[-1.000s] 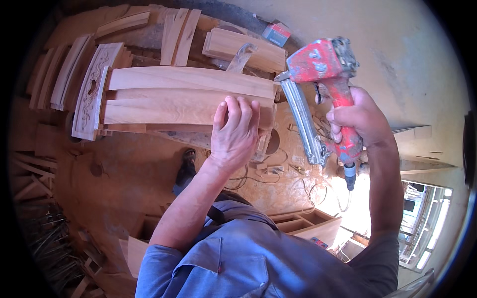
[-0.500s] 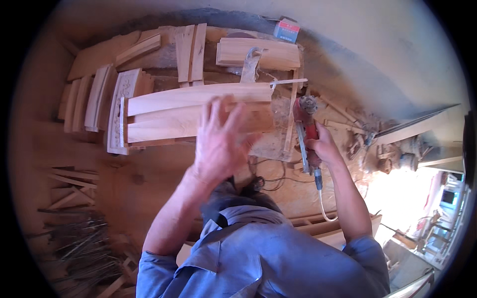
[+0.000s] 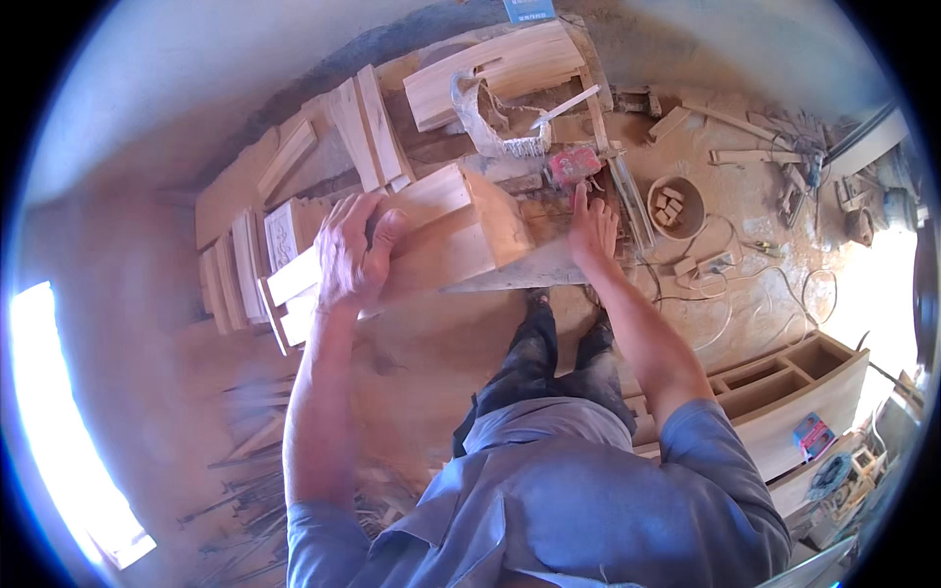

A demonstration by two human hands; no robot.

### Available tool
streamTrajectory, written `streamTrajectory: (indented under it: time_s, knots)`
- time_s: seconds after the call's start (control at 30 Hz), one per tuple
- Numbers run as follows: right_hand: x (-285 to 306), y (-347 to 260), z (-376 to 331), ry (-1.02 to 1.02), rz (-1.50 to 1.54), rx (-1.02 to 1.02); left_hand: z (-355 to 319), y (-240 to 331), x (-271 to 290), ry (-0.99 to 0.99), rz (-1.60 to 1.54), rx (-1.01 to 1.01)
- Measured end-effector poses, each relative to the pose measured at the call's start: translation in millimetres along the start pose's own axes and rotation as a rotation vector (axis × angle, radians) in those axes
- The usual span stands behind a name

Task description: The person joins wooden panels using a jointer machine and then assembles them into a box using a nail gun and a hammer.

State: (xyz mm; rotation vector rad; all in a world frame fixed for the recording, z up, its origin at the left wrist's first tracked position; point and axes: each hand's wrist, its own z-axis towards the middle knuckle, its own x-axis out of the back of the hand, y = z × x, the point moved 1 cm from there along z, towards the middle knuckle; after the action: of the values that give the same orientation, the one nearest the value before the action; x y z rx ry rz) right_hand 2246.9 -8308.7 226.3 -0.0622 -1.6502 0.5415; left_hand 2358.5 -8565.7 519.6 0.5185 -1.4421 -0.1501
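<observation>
A pale curved wooden piece made of joined boards (image 3: 441, 250) lies tilted across the workbench, its end face turned toward the right. My left hand (image 3: 355, 253) grips it over the top near its left part, thumb apart from the fingers. Further right, a red nail gun (image 3: 575, 167) with a long metal magazine rests on the bench. My right hand (image 3: 595, 233) is just below it with fingers stretched out, the index finger at the red body. The lower part of the nail gun is partly hidden by this hand.
Curved panels (image 3: 495, 73) and narrow boards (image 3: 363, 127) lie at the back of the bench. A carved panel (image 3: 284, 233) stands at the left. To the right are a bowl (image 3: 698, 225) of small wood blocks, cables on the floor and a wooden frame with compartments (image 3: 784, 387).
The nail gun, held in my right hand before, now lies on the bench with the fingers loosened. My left hand has moved left, and the wooden piece has turned and tilted. The view has shifted.
</observation>
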Motion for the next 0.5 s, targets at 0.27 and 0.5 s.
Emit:
streamTrajectory:
  time_s: [0.27, 0.5]
  knots:
    - [-19, -3, -66, -0.043, 0.375, 0.299, -12, -10, 8, 0.092, -0.016, -0.029]
    - [-14, -55, 2, 0.136, 0.513, 0.444, -43, -45, 42, 0.114, -0.080, -0.016]
